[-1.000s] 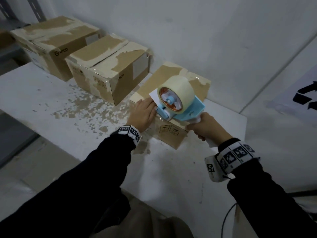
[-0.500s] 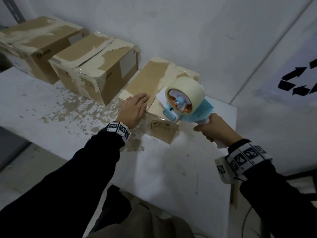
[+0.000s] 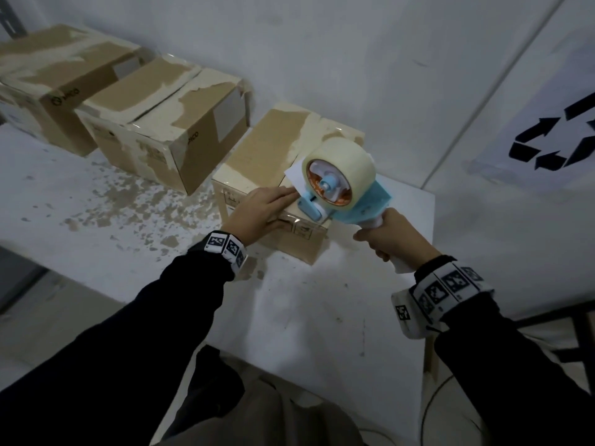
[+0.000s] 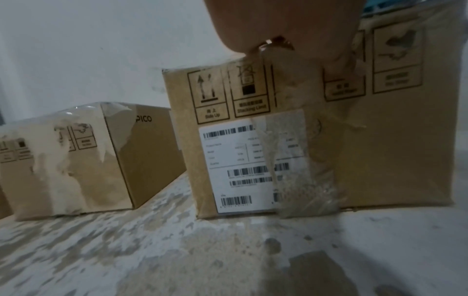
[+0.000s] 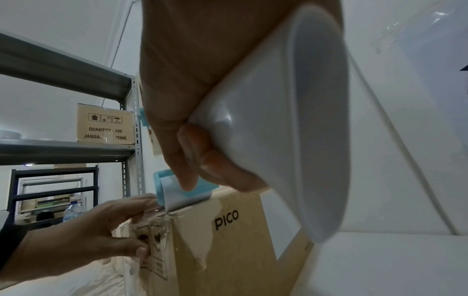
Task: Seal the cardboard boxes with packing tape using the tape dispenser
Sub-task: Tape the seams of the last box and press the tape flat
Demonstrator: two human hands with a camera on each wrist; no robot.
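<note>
The nearest cardboard box (image 3: 273,149) stands on the white table (image 3: 306,317), with old tape on its top seam. My right hand (image 3: 386,236) grips the white handle of the blue tape dispenser (image 3: 341,178), which carries a full pale roll. The dispenser's blue roller (image 5: 172,190) touches the box's (image 5: 228,250) near top edge. My left hand (image 3: 260,207) rests on that same edge. Its fingers lie straight on the top beside the roller, and the thumb (image 5: 142,250) is against the front face (image 4: 380,140).
Two more taped boxes, a middle one (image 3: 167,123) and a far-left one (image 3: 54,78), line the wall to the left. The table's paint is flaked in front of them. A recycling sign (image 3: 553,136) hangs at right. Grey shelving (image 5: 63,80) holds a small box (image 5: 105,124).
The dispenser has come down so its roller meets the box's near top edge. My left hand has slid right along that edge until its fingertips lie beside the roller.
</note>
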